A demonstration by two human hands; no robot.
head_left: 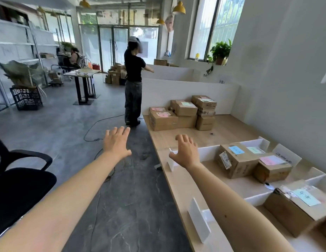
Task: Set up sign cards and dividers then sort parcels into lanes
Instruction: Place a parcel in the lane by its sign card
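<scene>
Head view: left hand (117, 142) spread empty over grey floor (67, 124), right hand (186, 151) loose, empty above pale wooden table (231, 128), boxy cardboard parcels (238, 160) at its three o'clock.

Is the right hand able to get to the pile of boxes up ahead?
Probably, with a step forward. The right hand is open and empty, and nothing on the table blocks the way to the pile of boxes.

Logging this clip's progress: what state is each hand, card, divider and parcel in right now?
Left hand: open, empty, over the floor.
Right hand: open, empty, over the table edge.
Near card: upright at the table edge.
Far card: upright, beside the right hand.
Dividers: upright, forming lanes.
Lane parcels: closed, labelled.
Parcel stack: closed, outside the lanes.
</scene>
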